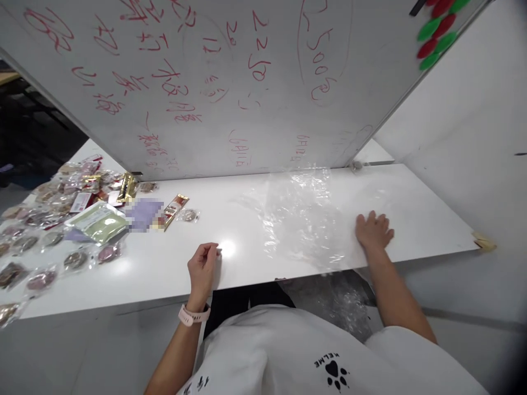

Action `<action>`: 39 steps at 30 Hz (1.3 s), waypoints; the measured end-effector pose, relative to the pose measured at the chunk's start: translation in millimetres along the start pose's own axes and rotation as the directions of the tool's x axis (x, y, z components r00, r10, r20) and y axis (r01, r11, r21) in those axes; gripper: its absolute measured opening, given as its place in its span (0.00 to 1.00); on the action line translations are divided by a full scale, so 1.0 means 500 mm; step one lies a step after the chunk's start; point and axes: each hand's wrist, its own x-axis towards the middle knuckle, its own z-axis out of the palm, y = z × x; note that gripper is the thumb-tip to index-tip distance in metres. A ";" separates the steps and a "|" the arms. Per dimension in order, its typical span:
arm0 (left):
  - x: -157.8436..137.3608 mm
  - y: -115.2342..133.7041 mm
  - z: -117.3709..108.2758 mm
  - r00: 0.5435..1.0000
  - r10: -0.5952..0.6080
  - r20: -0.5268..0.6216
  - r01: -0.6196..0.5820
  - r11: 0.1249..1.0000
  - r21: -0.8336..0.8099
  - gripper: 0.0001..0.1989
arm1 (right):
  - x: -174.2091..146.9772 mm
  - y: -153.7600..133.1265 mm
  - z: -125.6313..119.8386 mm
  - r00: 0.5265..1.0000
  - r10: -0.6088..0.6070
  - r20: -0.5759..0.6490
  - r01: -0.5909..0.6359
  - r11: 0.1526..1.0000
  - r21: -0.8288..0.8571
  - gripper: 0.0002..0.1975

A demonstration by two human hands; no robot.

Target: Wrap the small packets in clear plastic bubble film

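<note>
My left hand (203, 266), with a pink watch band (194, 315) on its wrist, is at the table's front edge. Its fingers are curled together, and whatever might be inside them is hidden. To the right, my right hand (374, 233) has its fingers spread, palm down over the white tabletop (424, 214). Between the two hands lies a crumpled clear plastic bag (302, 219), flat on the table; it is nearer to my right hand. Left of my left hand are a small wrapped round item (189, 215) and a red and gold sachet (176, 208).
A whiteboard (272, 109) with red writing stands along the table's back edge. Many small wrapped packets, a green pouch (99, 222) and a blurred purple item (144, 214) crowd the left end. More clear plastic (349, 302) hangs below the front edge. A wall (486, 137) closes off the right.
</note>
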 end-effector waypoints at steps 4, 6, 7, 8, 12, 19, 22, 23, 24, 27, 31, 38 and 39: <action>-0.011 0.016 0.002 0.993 0.067 0.098 -0.069 0.997 0.019 0.23 | -0.130 -0.101 0.021 0.974 -0.211 0.082 0.217 0.974 -0.065 0.37; -0.012 0.025 0.008 0.982 0.097 0.162 -0.105 0.994 0.040 0.31 | -0.182 -0.155 0.033 0.935 -0.330 0.131 0.342 0.937 -0.078 0.36; -0.009 0.029 0.013 0.978 0.091 0.189 -0.101 0.994 0.042 0.34 | -0.202 -0.181 0.038 0.910 -0.385 0.152 0.399 0.914 -0.070 0.35; -0.003 0.033 0.019 0.977 0.076 0.202 -0.085 0.996 0.040 0.37 | -0.217 -0.205 0.043 0.885 -0.436 0.166 0.449 0.892 -0.052 0.35; 0.042 0.047 0.042 0.991 0.041 0.124 -0.049 0.996 0.069 0.42 | -0.232 -0.269 0.042 0.795 -0.581 0.176 0.566 0.814 0.131 0.32; 0.040 0.070 0.052 0.877 0.455 -0.156 -0.376 0.850 0.369 0.09 | -0.260 -0.256 -0.048 0.879 -0.405 -0.252 0.476 0.731 0.489 0.28; 0.021 0.123 0.037 0.777 0.600 -0.190 -0.540 0.791 0.286 0.08 | -0.307 -0.256 -0.097 0.795 -0.462 -0.392 0.604 0.658 0.450 0.26; 0.018 0.148 0.028 0.769 0.607 -0.198 -0.575 0.793 0.201 0.07 | -0.321 -0.260 -0.110 0.783 -0.466 -0.411 0.619 0.644 0.449 0.25; 0.017 0.174 0.016 0.773 0.596 -0.216 -0.593 0.800 0.089 0.08 | -0.334 -0.266 -0.122 0.780 -0.465 -0.419 0.624 0.628 0.464 0.26; 0.015 0.249 -0.033 0.822 0.487 -0.295 -0.563 0.770 -0.299 0.13 | -0.369 -0.287 -0.141 0.829 -0.467 -0.309 0.544 0.543 0.640 0.27; -0.003 0.282 -0.096 0.883 0.380 -0.275 -0.469 0.693 -0.548 0.23 | -0.439 -0.318 -0.131 0.724 -0.648 0.236 0.025 0.366 0.930 0.35; -0.039 0.190 -0.090 0.878 0.247 -0.410 -0.432 0.777 -0.458 0.28 | -0.577 -0.337 -0.087 0.092 -0.899 0.428 -0.621 0.284 0.730 0.40; -0.041 0.177 -0.090 0.864 0.238 -0.444 -0.434 0.799 -0.416 0.28 | -0.573 -0.337 -0.084 0.133 -0.885 0.446 -0.582 0.295 0.758 0.35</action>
